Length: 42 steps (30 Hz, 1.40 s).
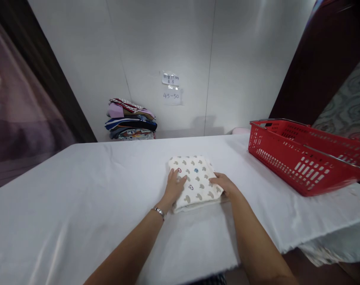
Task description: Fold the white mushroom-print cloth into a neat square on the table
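The left hand (pixel 174 186) lies flat, fingers spread, on the near-left part of a folded cream cloth printed with grey mouse-head shapes (pixel 198 176); the right hand (pixel 224 184) cups the cloth's near-right edge, fingers curled loosely against it. The cloth sits mid-table on the white tablecloth (pixel 79 198), already a neat square, so the folding looks finished and this seems a last pressing or squaring. The next move probably calls for sliding both hands under to lift it without spoiling the fold. A red plastic basket (pixel 301 158) stands to the right; a stack of folded clothes (pixel 131 120) rests by the wall.
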{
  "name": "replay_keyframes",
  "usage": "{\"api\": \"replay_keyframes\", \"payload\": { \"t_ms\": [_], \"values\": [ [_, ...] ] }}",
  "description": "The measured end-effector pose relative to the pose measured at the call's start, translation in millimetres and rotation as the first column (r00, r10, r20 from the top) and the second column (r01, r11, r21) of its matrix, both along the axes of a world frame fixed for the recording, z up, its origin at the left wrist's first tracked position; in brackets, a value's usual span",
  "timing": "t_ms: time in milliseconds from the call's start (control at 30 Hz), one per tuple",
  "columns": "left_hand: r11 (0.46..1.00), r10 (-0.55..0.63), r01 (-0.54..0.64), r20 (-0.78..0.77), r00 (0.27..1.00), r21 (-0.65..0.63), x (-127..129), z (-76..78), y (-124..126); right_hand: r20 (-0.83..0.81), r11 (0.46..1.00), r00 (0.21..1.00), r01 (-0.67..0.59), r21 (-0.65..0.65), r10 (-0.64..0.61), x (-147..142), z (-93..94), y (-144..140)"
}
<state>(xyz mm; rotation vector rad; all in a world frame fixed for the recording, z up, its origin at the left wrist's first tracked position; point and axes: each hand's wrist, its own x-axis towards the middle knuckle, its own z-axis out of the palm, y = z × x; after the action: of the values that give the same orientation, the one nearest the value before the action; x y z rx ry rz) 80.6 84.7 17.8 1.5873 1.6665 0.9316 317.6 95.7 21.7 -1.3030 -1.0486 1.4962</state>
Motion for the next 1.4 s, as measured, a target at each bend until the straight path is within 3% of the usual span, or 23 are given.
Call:
{"api": "replay_keyframes", "payload": {
  "t_ms": [100,167,267,367,567,700,767,867,1000,1133,1300,1400],
  "values": [
    [0.999,-0.03,0.03,0.013,0.999,0.025,8,5.2,2,-0.022,0.99,0.992,0.122,0.067,-0.121,10,-1.3,0],
    [0.998,-0.059,0.06,-0.036,0.998,0.019,10,3.0,5,0.051,0.987,0.986,0.155,0.031,-0.156,18,-4.1,0],
    [0.996,-0.086,0.087,-0.147,0.985,0.001,9,-7.0,9,0.194,0.991,0.975,0.123,-0.046,-0.112,26,-9.3,2],
    [0.996,-0.088,0.093,-0.2,0.976,0.017,6,-14.5,11,0.289,0.995,0.954,0.094,-0.044,-0.077,29,-12.1,4],
    [0.999,-0.053,0.053,-0.138,0.989,-0.004,6,-2.4,5,0.565,0.985,0.806,0.147,0.094,-0.175,32,-11.8,7],
    [0.974,-0.107,0.133,-0.146,0.983,0.182,6,-0.1,-25,0.602,0.979,0.772,0.167,0.118,-0.204,35,-12.1,10],
    [0.934,-0.152,0.22,-0.246,0.957,0.281,4,-7.1,-45,0.6,0.981,0.777,0.159,0.11,-0.193,37,-12.4,10],
    [0.894,-0.178,0.311,-0.379,0.908,0.324,0,-20.6,-65,0.577,0.988,0.802,0.133,0.081,-0.155,39,-13.0,8],
    [0.886,-0.084,0.249,-0.393,0.916,0.39,-3,-29.4,-70,0.406,0.992,0.905,0.12,0.034,-0.123,42,-13.5,5],
    [0.891,-0.061,0.24,-0.424,0.904,0.384,1,-27.4,-68,0.205,0.992,0.972,0.123,-0.015,-0.117,44,-7.9,1],
    [0.897,0.009,0.188,-0.443,0.896,0.399,12,-21.1,-70,0.186,1.0,0.982,0.025,-0.014,-0.022,45,3.3,-6],
    [0.883,0.042,0.195,-0.487,0.873,0.426,19,-16.9,-70,0.135,0.999,0.99,0.03,0.038,-0.035,43,5.1,-7]
  ]
}}
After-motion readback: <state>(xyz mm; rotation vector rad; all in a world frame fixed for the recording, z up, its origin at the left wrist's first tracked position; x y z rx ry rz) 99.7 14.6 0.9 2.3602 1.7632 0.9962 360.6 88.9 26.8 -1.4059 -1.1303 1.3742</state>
